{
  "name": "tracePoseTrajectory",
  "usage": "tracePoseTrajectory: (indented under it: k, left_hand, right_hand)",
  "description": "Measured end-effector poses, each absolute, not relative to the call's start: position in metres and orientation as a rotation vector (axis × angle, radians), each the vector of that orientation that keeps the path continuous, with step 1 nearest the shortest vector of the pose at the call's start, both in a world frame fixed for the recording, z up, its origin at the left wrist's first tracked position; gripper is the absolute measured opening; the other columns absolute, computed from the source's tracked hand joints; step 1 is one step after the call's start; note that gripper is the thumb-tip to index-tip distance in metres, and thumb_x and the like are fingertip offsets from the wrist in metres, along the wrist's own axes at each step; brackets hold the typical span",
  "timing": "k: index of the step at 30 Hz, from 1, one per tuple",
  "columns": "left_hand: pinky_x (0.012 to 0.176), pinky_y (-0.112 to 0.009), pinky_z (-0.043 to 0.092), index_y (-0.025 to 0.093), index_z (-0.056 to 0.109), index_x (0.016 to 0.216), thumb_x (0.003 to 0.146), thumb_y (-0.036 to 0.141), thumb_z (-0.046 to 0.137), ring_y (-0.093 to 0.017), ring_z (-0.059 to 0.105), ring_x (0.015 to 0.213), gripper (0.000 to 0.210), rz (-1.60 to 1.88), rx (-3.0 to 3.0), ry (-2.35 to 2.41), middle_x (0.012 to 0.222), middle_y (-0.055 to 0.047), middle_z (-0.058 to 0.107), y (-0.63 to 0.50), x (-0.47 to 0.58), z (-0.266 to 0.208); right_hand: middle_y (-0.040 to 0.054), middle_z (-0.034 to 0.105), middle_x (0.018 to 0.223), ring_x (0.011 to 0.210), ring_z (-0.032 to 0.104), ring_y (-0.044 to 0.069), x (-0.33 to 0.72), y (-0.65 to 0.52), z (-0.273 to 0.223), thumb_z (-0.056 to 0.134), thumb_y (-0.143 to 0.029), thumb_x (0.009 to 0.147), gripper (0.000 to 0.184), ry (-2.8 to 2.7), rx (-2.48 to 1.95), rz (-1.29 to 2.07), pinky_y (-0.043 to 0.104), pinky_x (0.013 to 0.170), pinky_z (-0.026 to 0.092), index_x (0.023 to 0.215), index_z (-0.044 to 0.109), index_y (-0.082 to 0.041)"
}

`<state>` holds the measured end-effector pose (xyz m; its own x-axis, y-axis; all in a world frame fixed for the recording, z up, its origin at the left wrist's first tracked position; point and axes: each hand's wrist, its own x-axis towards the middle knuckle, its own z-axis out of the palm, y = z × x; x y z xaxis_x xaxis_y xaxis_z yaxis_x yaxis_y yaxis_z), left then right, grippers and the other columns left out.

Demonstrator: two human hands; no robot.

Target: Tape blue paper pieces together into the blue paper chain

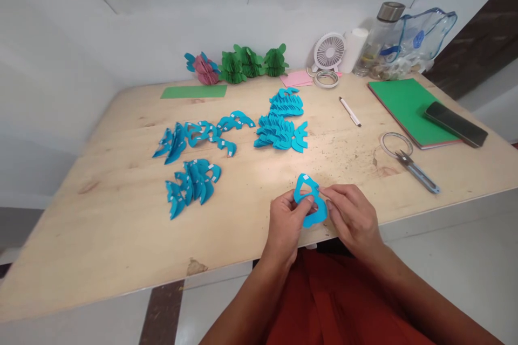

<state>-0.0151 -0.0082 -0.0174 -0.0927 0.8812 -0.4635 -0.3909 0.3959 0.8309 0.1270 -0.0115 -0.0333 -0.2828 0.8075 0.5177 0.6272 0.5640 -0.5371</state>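
Note:
A blue paper cutout point(320, 214) with cut-out openings is pinched in my left hand point(288, 221), just above the table's front edge. One small white square point(306, 177) sits on its upper end. My right hand point(353, 213) has its thumb and forefinger together at the cutout's right edge; whatever is between those fingertips is too small to make out. Left of my hands lie folded blue cutouts point(198, 180) with white squares on them, and another such row point(194, 135) is behind. Stacked blue paper pieces point(275, 132) lie straight ahead.
Green paper figures point(232, 67) and a pink one point(205, 70) stand by the wall, near a small fan point(329, 52) and bottle point(380, 32). To the right are scissors point(418, 172), a tape roll point(396, 144), pen point(350, 111), green paper point(408, 108) and phone point(456, 123).

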Motion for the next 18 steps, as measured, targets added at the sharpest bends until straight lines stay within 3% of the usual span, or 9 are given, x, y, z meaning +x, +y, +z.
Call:
tracePoseTrajectory:
  k: [9, 18]
  left_hand:
    - [0.054, -0.021, 0.044, 0.013, 0.065, 0.058, 0.063, 0.022, 0.067, -0.01, 0.052, 0.053, 0.01, 1.169, 0.552, 1.272, 0.054, 0.0, 0.061, -0.008, -0.016, -0.017]
    - [0.053, -0.019, 0.042, 0.014, 0.063, 0.057, 0.065, 0.02, 0.065, -0.009, 0.05, 0.053, 0.01, 1.188, 0.619, 1.282, 0.053, 0.002, 0.059, -0.007, -0.017, -0.019]
  right_hand:
    - [0.012, 0.063, 0.098, 0.088, 0.057, 0.023, 0.13, -0.01, -0.034, 0.051, 0.0, 0.08, 0.041, -2.126, -1.101, 0.125, 0.039, 0.074, 0.049, 0.115, 0.062, -0.017]
    - [0.0043, 0.063, 0.097, 0.092, 0.06, 0.018, 0.121, -0.012, -0.021, 0.05, -0.018, 0.089, 0.026, -1.744, -1.216, 0.888, 0.032, 0.078, 0.05, 0.108, 0.064, -0.028]
